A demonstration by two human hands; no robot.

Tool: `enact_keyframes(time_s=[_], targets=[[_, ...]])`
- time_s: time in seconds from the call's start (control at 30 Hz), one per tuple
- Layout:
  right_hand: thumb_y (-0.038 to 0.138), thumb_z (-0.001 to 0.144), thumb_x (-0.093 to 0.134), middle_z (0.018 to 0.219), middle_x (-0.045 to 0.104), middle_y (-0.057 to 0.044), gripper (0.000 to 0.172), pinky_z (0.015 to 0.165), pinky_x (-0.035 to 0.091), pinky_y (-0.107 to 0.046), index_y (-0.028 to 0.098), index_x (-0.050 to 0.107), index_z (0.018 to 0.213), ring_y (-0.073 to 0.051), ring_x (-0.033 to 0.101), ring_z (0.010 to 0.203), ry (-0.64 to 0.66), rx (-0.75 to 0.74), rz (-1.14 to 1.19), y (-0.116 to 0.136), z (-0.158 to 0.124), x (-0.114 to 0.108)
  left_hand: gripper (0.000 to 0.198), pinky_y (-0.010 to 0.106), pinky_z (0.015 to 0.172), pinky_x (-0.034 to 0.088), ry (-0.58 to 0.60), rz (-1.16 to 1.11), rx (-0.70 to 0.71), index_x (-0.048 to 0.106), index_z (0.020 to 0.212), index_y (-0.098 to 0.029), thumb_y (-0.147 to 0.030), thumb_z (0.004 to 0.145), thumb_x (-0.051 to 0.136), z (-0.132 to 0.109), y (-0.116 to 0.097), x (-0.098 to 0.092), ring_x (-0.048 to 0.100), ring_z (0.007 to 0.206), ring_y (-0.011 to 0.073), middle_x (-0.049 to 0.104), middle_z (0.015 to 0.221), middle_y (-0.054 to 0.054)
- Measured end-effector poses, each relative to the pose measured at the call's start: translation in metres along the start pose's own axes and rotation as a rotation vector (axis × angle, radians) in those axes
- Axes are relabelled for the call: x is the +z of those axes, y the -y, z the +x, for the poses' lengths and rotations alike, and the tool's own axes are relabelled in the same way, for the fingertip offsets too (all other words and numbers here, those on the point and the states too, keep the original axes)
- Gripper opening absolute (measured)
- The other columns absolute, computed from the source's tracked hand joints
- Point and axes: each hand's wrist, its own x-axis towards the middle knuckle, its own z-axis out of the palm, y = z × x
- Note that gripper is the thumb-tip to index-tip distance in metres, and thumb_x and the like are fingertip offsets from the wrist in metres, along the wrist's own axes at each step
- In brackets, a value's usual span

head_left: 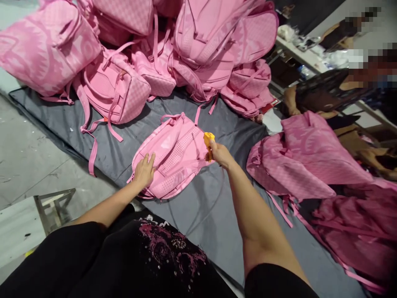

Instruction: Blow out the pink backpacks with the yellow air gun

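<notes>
1. Head view: there's a pink backpack (175,153) lying flat on the grey-covered bench (223,236), more or less at the centre of the dial, its long side running roughly 8 o'clock to 2 o'clock. Looks like the strap side is up.
2. Left hand (144,170) is palm down on the bag's 8 o'clock end. Fingers loosely spread, not gripping anything that I can see, so I'd call it steadying.
3. Right hand (221,154) is over at the 2 o'clock end, fingers wrapped round a yellow tool (209,136). Too small to say what kind. A thin cord-like line (222,182) curves from below that hand toward 7 o'clock; can't tell if it's attached.
4. Step in hand, my guess: one hand holds the bag while the other works the tool at its 2 o'clock edge. Can't tell if tool and fabric actually touch.
5. Next move, imo, calls for light pressure from the left palm so nothing slides, plus lining the tool up squarely with the loose straps out of its way.
6. Surroundings: a big heap of pink bags (198,37) from 10 to 1 o'clock, more pink bags (310,161) around 3 to 4, another person (325,89) past them toward 2.
</notes>
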Motion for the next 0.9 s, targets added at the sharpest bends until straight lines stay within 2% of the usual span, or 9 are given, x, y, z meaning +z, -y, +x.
enact_keyframes(time_s=[0.13, 0.27, 0.4, 0.43, 0.5, 0.6, 0.67, 0.8, 0.9], targets=[[0.059, 0.102, 0.031, 0.073, 0.072, -0.01, 0.058, 0.071, 0.044, -0.025, 0.013, 0.065, 0.091, -0.019, 0.068, 0.074, 0.083, -0.004, -0.232, 0.01, 0.015, 0.01, 0.055, 0.054, 0.111, 0.035, -0.064, -0.147, -0.036, 0.048, 0.145, -0.015, -0.015, 0.09, 0.047, -0.012, -0.004, -0.011, 0.045, 0.135, 0.0365, 0.045, 0.151, 0.02], [0.05, 0.104, 0.027, 0.073, 0.071, -0.01, 0.054, 0.069, 0.043, -0.026, 0.013, 0.066, 0.1, -0.021, 0.067, 0.076, -0.023, 0.01, -0.385, 0.013, -0.003, 0.012, 0.04, 0.042, 0.092, 0.053, 0.128, -0.762, -0.362, 0.057, 0.131, -0.015, -0.03, 0.096, 0.044, 0.011, 0.002, -0.013, 0.068, 0.102, 0.0267, 0.071, 0.112, 0.017], [0.055, 0.1, 0.037, 0.057, 0.061, -0.004, 0.051, 0.057, 0.041, -0.026, 0.014, 0.065, 0.088, -0.017, 0.058, 0.053, 0.514, -0.083, -0.305, 0.026, -0.035, 0.013, 0.051, 0.029, 0.051, 0.051, 0.451, -1.146, -0.726, 0.053, 0.124, -0.012, -0.045, 0.102, 0.021, 0.039, 0.025, -0.016, 0.063, 0.052, 0.0179, 0.069, 0.068, 0.011], [0.056, 0.099, 0.037, 0.055, 0.059, -0.002, 0.052, 0.056, 0.041, -0.026, 0.015, 0.064, 0.086, -0.016, 0.056, 0.051, 0.572, -0.112, -0.271, 0.03, -0.04, 0.013, 0.05, 0.028, 0.05, 0.049, 0.511, -1.16, -0.778, 0.051, 0.125, -0.012, -0.045, 0.102, 0.021, 0.042, 0.029, -0.017, 0.061, 0.05, 0.0175, 0.068, 0.065, 0.01], [0.055, 0.101, 0.032, 0.052, 0.055, -0.001, 0.053, 0.055, 0.04, -0.025, 0.015, 0.063, 0.084, -0.016, 0.055, 0.05, 0.395, -0.081, -0.296, 0.039, -0.045, 0.011, 0.049, 0.03, 0.052, 0.05, 0.534, -1.079, -0.803, 0.046, 0.131, -0.012, -0.042, 0.103, 0.022, 0.044, 0.03, -0.019, 0.061, 0.051, 0.0183, 0.069, 0.067, 0.01], [0.054, 0.1, 0.035, 0.053, 0.057, -0.001, 0.049, 0.055, 0.039, -0.024, 0.016, 0.062, 0.084, -0.015, 0.056, 0.05, 0.317, -0.095, -0.33, 0.047, -0.042, 0.006, 0.047, 0.036, 0.069, 0.054, 0.433, -0.924, -0.735, 0.042, 0.142, -0.016, -0.038, 0.102, 0.028, 0.037, 0.018, -0.018, 0.069, 0.075, 0.0219, 0.071, 0.089, 0.014], [0.055, 0.099, 0.036, 0.055, 0.058, -0.002, 0.05, 0.054, 0.038, -0.024, 0.016, 0.063, 0.084, -0.014, 0.056, 0.05, 0.309, -0.126, -0.323, 0.046, -0.041, 0.001, 0.049, 0.041, 0.087, 0.051, 0.323, -0.723, -0.565, 0.041, 0.148, -0.025, -0.034, 0.1, 0.04, 0.028, 0.006, -0.016, 0.066, 0.102, 0.0262, 0.067, 0.114, 0.015], [0.057, 0.1, 0.031, 0.061, 0.062, -0.004, 0.055, 0.055, 0.038, -0.024, 0.015, 0.066, 0.089, -0.015, 0.058, 0.053, 0.283, -0.082, -0.399, 0.028, -0.042, -0.017, 0.052, 0.055, 0.106, 0.036, 0.184, -0.124, -0.054, 0.047, 0.147, -0.031, -0.032, 0.095, 0.052, 0.006, -0.022, -0.014, 0.041, 0.137, 0.0378, 0.041, 0.151, 0.018], [0.058, 0.101, 0.03, 0.069, 0.066, -0.009, 0.059, 0.059, 0.041, -0.027, 0.013, 0.068, 0.1, -0.019, 0.063, 0.06, 0.195, 0.076, -0.532, 0.007, -0.042, -0.034, 0.055, 0.056, 0.114, 0.028, 0.146, -0.038, 0.129, 0.046, 0.148, -0.025, -0.036, 0.095, 0.053, -0.015, -0.052, -0.009, 0.025, 0.147, 0.0381, 0.025, 0.162, 0.018]])
